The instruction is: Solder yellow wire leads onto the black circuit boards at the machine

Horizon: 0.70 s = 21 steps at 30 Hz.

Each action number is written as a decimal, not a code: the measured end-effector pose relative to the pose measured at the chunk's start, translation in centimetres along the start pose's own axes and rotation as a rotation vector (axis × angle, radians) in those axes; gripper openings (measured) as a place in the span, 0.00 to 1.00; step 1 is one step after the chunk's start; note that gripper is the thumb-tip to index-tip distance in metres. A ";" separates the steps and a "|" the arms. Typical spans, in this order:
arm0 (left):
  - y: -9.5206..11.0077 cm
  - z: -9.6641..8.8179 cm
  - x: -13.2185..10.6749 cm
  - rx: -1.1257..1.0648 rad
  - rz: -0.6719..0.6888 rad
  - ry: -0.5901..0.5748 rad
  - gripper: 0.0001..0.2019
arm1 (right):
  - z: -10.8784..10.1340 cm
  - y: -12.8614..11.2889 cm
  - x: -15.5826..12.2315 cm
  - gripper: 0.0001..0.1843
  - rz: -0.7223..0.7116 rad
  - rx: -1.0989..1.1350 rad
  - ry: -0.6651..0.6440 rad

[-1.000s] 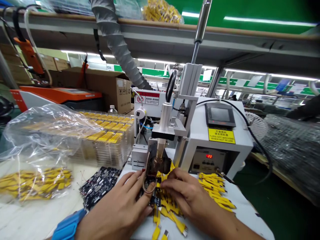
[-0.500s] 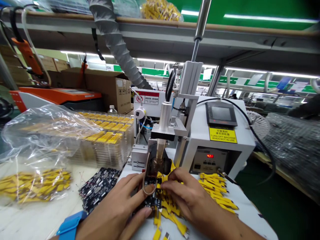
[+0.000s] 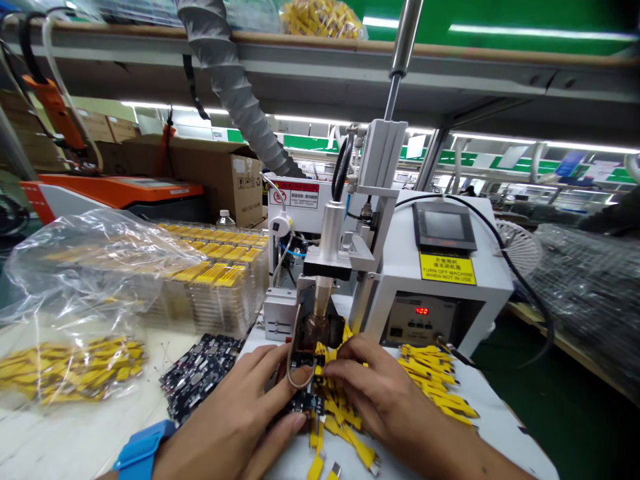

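Under the tip of the soldering machine (image 3: 327, 240) lies a dark circuit board (image 3: 307, 402), partly covered by fingers. My left hand (image 3: 250, 397) has its index finger and thumb on the board, holding it from the left. With bent fingertips pressed together, my right hand (image 3: 380, 380) pinches a short yellow cable (image 3: 320, 367) at the board's right edge, just below the tip. Several yellow cables (image 3: 345, 427) with metal plugs lie beneath and in front of that hand. A thin looped tube (image 3: 295, 380) hangs down in front of the tip, over my left index finger.
A pile of dark circuit boards (image 3: 200, 373) lies to the left. Beyond it stand clear trays (image 3: 215, 300) of yellow pieces, beside a plastic bag (image 3: 75, 360) of yellow cables. More yellow cables (image 3: 435, 380) lie right, before the controller box (image 3: 450, 247). A grey duct (image 3: 225, 80) hangs above.
Both hands keep almost the same place at the board and cable. The whole view has shifted very slightly, and the red display digits read more clearly.
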<state>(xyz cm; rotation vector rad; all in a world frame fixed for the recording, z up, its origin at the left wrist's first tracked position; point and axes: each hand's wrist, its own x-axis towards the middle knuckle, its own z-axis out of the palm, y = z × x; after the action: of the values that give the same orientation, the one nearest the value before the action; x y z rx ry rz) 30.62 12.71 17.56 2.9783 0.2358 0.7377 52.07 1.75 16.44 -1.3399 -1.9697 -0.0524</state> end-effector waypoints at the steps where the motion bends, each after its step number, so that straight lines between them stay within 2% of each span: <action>1: -0.1 0.0 0.0 -0.018 0.002 0.009 0.22 | 0.0 0.0 0.0 0.17 -0.001 0.000 0.001; 14: -0.3 -0.1 -0.1 0.001 0.001 -0.022 0.24 | -0.1 -0.1 0.1 0.16 0.024 -0.018 -0.030; 21: -0.6 0.4 -0.7 -0.020 -0.052 0.041 0.24 | -0.4 -0.3 0.3 0.15 0.036 -0.042 -0.048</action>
<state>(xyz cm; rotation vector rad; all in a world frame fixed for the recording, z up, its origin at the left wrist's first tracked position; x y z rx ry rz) 30.13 13.19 16.83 2.9286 0.3055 0.7916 51.95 1.67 17.01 -1.4152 -1.9943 -0.0448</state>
